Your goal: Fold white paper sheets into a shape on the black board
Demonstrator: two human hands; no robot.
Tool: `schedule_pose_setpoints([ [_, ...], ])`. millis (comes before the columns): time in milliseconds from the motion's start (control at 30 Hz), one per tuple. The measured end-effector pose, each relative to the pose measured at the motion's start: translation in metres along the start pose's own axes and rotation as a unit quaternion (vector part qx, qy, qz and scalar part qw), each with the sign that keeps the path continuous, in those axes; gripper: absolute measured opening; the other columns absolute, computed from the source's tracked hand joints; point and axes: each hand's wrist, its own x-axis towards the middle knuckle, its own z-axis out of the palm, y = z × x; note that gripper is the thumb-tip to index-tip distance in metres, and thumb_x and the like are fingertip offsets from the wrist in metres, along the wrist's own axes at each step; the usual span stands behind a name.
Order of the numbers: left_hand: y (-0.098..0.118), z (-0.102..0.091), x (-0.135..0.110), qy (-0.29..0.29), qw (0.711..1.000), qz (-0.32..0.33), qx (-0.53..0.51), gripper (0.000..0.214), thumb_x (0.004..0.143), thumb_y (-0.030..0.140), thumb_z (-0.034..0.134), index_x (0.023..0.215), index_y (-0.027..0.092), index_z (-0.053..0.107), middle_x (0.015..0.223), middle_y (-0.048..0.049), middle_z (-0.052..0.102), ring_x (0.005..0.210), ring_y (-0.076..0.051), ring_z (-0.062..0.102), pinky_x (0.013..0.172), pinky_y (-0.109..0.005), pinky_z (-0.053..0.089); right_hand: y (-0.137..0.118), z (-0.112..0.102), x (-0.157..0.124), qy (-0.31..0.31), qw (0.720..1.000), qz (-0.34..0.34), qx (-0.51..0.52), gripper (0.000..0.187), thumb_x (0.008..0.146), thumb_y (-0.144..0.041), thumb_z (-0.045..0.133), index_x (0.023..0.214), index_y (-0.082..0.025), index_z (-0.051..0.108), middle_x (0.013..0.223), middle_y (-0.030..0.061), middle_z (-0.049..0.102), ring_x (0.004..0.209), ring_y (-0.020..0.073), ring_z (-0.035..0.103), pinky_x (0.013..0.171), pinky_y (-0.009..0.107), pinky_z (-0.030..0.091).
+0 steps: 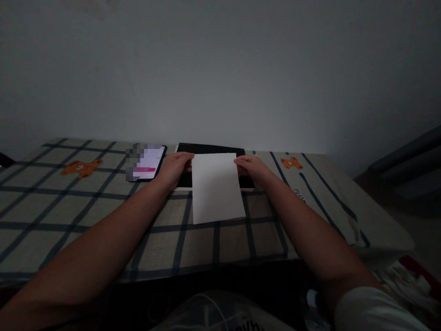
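1. The white, faintly ruled, rectangular paper (217, 188) was held between the two bare hands, directly in front of the person.
2. The far-left corner was pinched by the left hand (177, 166); the far-right corner was pinched by the right hand (254, 169). Neither hand was nearer to the paper.
3. The long axis of the paper was directed from the far end, where it was gripped, toward the person; the near end was left unheld.
4. The far part was positioned over the black, flat, rectangular item with a pale edge (206, 148), and the near part was extended past that item's near edge. Whether the two were in contact could not be determined.
5. The dark-edged phone with a lit screen (151, 161) was located just beside the left hand, on the pale, blue-checked, cloth-covered desk (103, 197).
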Motion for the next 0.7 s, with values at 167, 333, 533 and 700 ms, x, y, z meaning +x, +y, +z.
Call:
schedule_pose_setpoints([
  [167,-0.001,0.001,0.0,-0.007,1.0,-0.002,0.015,0.017,0.073,0.031,0.069,0.078,0.015,0.07,0.078,-0.005,0.068,0.069,-0.014,0.06,0.063,-0.026,0.05,-0.001,0.0,-0.001,-0.011,1.0,-0.006,0.028,0.014,0.073,-0.031,0.073,0.073,-0.018,0.067,0.063,0.0009,0.067,0.057,0.0112,0.059,0.057,0.024,0.052],
  [333,-0.006,0.0,0.004,0.0,1.0,0.004,0.024,0.029,0.075,0.032,0.068,0.1,0.016,0.069,0.087,-0.0053,0.069,0.074,-0.015,0.063,0.067,-0.027,0.051,-0.003,0.0,-0.001,-0.003,0.999,0.008,0.042,0.016,0.072,-0.031,0.074,0.07,-0.017,0.065,0.063,0.0008,0.065,0.057,0.0105,0.059,0.058,0.024,0.051],
  [533,-0.001,-0.001,0.0,0.026,0.967,0.17,0.189,0.031,0.078,0.035,0.068,0.103,0.017,0.068,0.097,-0.0062,0.07,0.092,-0.018,0.064,0.087,-0.032,0.049,-0.004,-0.004,0.001,0.077,0.991,-0.006,0.106,0.023,0.071,-0.032,0.074,0.068,-0.018,0.056,0.06,-0.0024,0.059,0.053,0.0082,0.054,0.057,0.024,0.048],
  [700,0.003,0.013,-0.017,-0.092,0.956,0.156,0.23,0.039,0.08,0.039,0.068,0.112,0.018,0.067,0.113,-0.0086,0.068,0.1,-0.02,0.063,0.095,-0.035,0.047,-0.009,-0.001,0.0,0.085,0.985,-0.057,0.138,0.028,0.067,-0.038,0.078,0.075,-0.02,0.059,0.069,0.0003,0.065,0.067,0.013,0.061,0.064,0.026,0.051],
])
